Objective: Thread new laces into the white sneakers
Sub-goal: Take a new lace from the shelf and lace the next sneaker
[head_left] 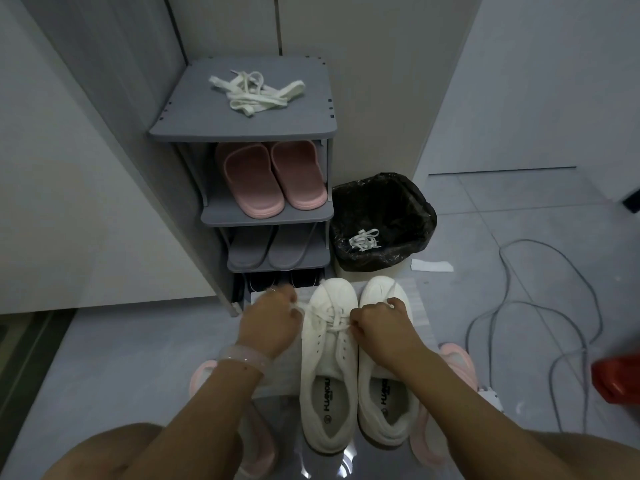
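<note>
White sneakers [329, 368] (insoles printed HUANQIU), both hands — left hand [268, 322], right hand [375, 323] — pinching lace [334, 320]

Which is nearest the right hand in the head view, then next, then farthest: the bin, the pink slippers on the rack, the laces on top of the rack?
From the right hand:
1. Bin, just beyond it, slightly right.
2. Pink slippers, on the rack's upper shelf, ahead and left.
3. Laces, on the rack's top, farthest.

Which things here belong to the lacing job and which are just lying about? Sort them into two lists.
Job:
left sneaker, being laced
right sneaker
lace pulled by the left hand and right hand
spare laces on the shoe rack

Lying about:
pink slippers
grey slippers
bin with a discarded lace
cables
paper scrap
</note>
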Demonstrator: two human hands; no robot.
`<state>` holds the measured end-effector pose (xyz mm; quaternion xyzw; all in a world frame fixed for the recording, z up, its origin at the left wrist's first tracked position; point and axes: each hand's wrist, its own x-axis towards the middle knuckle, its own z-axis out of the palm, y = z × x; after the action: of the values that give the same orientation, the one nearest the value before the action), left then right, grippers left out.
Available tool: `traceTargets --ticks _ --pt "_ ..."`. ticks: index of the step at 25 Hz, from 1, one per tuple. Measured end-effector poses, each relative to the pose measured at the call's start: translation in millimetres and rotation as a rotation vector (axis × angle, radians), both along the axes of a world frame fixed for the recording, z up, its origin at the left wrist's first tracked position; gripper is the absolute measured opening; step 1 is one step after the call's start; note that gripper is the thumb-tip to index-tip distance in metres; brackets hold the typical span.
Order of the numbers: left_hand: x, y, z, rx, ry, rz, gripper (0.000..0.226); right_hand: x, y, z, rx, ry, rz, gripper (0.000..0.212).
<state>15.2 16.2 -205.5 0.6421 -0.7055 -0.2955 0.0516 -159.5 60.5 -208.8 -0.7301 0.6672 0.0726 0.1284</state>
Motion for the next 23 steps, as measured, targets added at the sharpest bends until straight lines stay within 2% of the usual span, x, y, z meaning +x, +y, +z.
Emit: traceTargets --ticks 3,5,6,8,9,10,12,15,17,19,23 --pt "-17.6 18.8 -0.6 0.152 -0.002 -0.258 0.019 1.3 -1.4 -0.1 -0.004 -0.034 0.027 0.028" --pt "-21.2 18.8 -4.0 0.167 -0.023 -0.255 0.021 2.4 0.3 1.7 -0.077 -0.045 0.043 0.019" --pt "-21.4 16.3 -4.9 0.189 -0.002 -0.216 0.025 -2.0 -1.1 3.2 -0.180 -0.010 0.016 0.011" --pt "-19.7 11.8 -5.7 0.284 0.088 -0.133 0.027 -20.2 -9.6 6.6 -0.355 0.091 -0.150 0.014" --pt "-17.5 10.2 -6.2 0.313 0.116 -0.106 0.025 -33.2 -12.6 14.8 -0.367 0.095 -0.277 0.009" --pt "-16.3 9.5 -7.0 0.324 0.116 -0.102 0.023 -43.8 -14.9 22.3 -0.329 0.066 -0.386 0.004" --pt "-15.5 11.2 -7.1 0.313 0.128 -0.108 0.019 -57.2 -14.2 25.0 -0.181 0.135 -0.503 0.026" --pt "-14.0 11.7 -5.9 0.316 0.155 -0.099 0.018 -30.0 -9.0 11.8 -0.052 0.024 -0.250 0.048" --pt "-13.4 12.0 -6.9 0.305 0.176 -0.090 0.019 -4.7 -5.6 -2.5 -0.033 -0.042 -0.061 0.043" --pt "-15.3 12.2 -10.3 0.183 0.137 -0.093 0.017 5.7 -5.5 -9.8 -0.044 -0.023 -0.029 0.033" --pt "-22.4 6.6 -21.5 -0.109 -0.124 -0.244 0.022 6.0 -6.7 -9.7 -0.046 -0.002 -0.018 0.023"
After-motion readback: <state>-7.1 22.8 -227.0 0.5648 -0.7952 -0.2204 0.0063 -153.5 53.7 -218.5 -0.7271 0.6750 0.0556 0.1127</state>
